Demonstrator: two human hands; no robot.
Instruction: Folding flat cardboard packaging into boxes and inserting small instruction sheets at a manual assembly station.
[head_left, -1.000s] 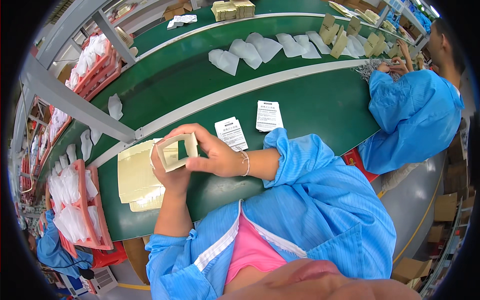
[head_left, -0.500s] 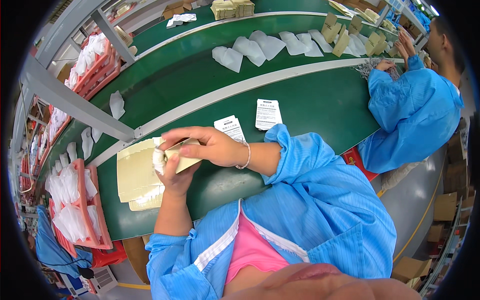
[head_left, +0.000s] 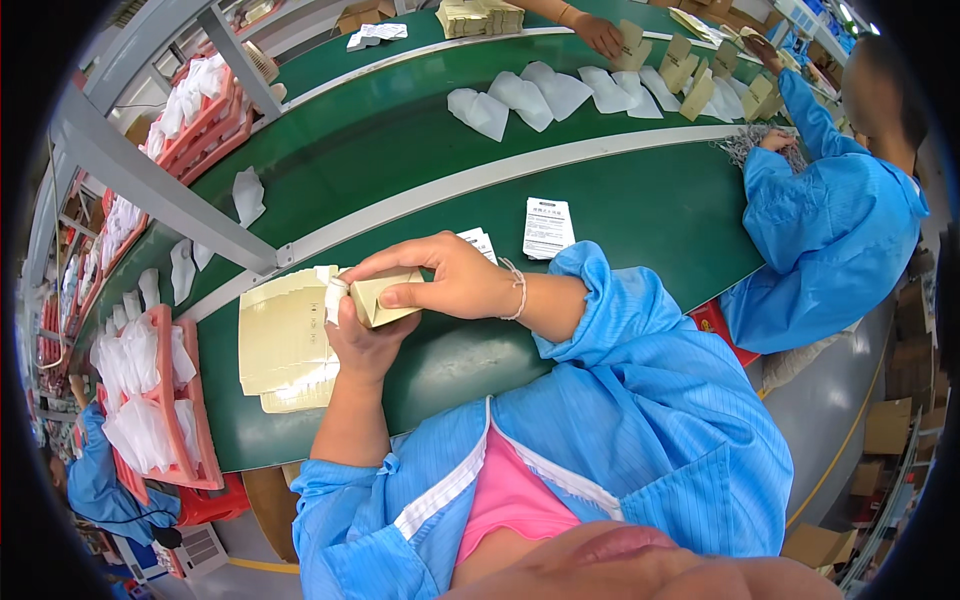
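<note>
Both hands are on a small cream carton [head_left: 385,292] above the near green table. My left hand [head_left: 362,345] is closed round its lower left side, with something white at its fingertips that I cannot make out. My right hand [head_left: 455,278] grips the carton from the right, thumb on its near face and index finger stretched over the top. Just left of my hands lies an overlapping pile of flat cream cartons [head_left: 282,335]. Beyond my right hand are two stacks of printed white leaflets [head_left: 548,226], the nearer one partly hidden by that hand.
A grey metal post [head_left: 160,180] rises at the left. Pink crates [head_left: 185,430] of white pouches stand there. Along the green conveyor [head_left: 370,150] lie white pouches [head_left: 520,98] and upright cream cartons. A co-worker in blue [head_left: 850,210] sits at the right; another person's hand [head_left: 600,37] reaches over the conveyor.
The carton has turned in my hands, now showing an end and a side. Another person's arm has come in at the top. The co-worker at right has stretched an arm toward the conveyor's far side.
</note>
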